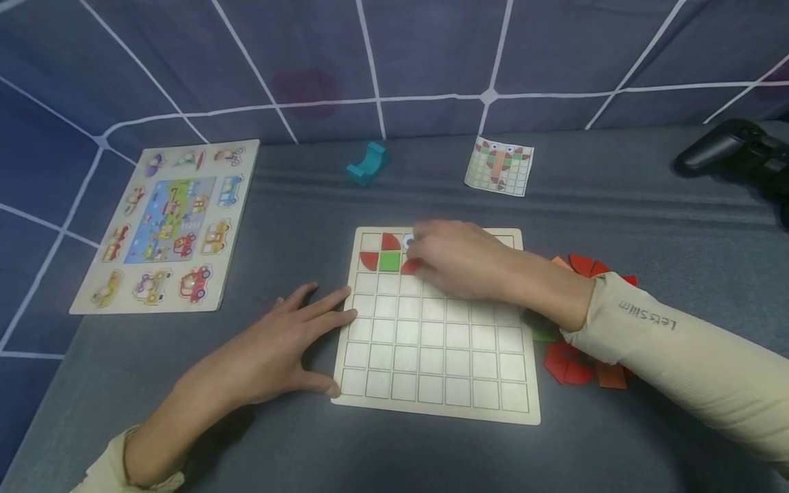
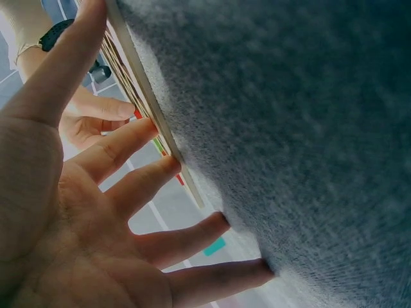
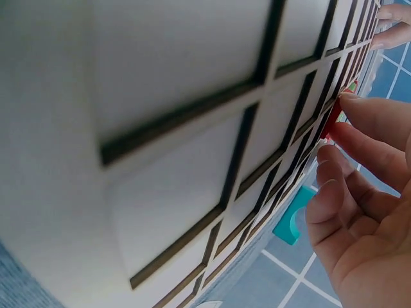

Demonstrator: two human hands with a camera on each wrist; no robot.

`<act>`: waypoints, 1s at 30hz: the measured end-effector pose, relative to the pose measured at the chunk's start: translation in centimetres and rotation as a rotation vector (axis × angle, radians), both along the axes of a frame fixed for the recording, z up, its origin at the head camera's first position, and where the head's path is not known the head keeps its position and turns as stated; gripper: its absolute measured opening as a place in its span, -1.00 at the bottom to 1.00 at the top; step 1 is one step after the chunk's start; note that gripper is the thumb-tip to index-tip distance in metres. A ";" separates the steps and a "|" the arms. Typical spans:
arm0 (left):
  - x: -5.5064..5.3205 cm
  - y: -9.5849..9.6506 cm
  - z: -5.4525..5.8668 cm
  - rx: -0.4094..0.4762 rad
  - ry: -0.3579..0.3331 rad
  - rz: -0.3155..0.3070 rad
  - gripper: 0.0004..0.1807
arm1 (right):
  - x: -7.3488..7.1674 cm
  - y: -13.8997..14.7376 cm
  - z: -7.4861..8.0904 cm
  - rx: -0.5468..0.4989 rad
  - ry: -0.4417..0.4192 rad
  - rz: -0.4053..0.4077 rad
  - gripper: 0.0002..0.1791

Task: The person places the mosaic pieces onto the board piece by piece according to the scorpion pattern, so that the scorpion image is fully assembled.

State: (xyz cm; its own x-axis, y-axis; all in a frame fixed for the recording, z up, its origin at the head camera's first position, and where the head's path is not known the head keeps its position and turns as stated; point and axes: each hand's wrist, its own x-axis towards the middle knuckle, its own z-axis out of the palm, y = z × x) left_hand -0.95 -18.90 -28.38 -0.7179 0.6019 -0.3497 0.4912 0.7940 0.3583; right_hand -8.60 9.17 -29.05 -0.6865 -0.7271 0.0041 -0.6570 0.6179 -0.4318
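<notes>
A pale wooden grid board (image 1: 431, 363) lies on the table. Spread along its left edge, my left hand (image 1: 265, 349) has its fingers nearly straight, with the thumb at the near left corner. In the left wrist view, fingertips (image 2: 168, 163) touch the board's side. Over the top rows, my right hand (image 1: 459, 257) pinches a red quarter-circle tile (image 3: 331, 120) between thumb and index finger, right at the grid. Beside it in the top rows sit a green square tile (image 1: 389, 261), two other red tiles, and an eye tile (image 1: 408, 241) partly covered by the hand.
Red, orange and green tiles (image 1: 570, 366) lie right of the board, partly under my right forearm. Behind the board are a pattern card (image 1: 501, 166) and a teal curved block (image 1: 368, 164). A vehicle puzzle (image 1: 237, 205) lies left; a black game controller (image 1: 733, 154) lies far right.
</notes>
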 end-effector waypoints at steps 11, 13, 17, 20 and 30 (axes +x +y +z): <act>0.0 -0.1 -0.1 0.002 0.000 0.001 0.06 | -0.1 0.1 0.0 0.022 -0.007 -0.022 -0.88; 0.0 -0.1 -0.1 0.001 0.001 0.000 0.06 | -0.1 0.1 0.0 0.023 -0.006 -0.020 -0.87; 0.1 -0.1 -0.1 0.001 0.001 -0.001 0.05 | -0.1 0.1 0.0 0.021 -0.009 -0.017 -0.87; 0.0 -0.1 -0.1 0.002 0.003 -0.001 0.05 | -0.2 0.1 -0.1 0.020 -0.011 -0.013 -0.88; 0.0 -0.1 -0.1 0.008 0.001 -0.002 0.05 | -0.1 0.4 -0.3 0.000 0.003 0.000 -0.89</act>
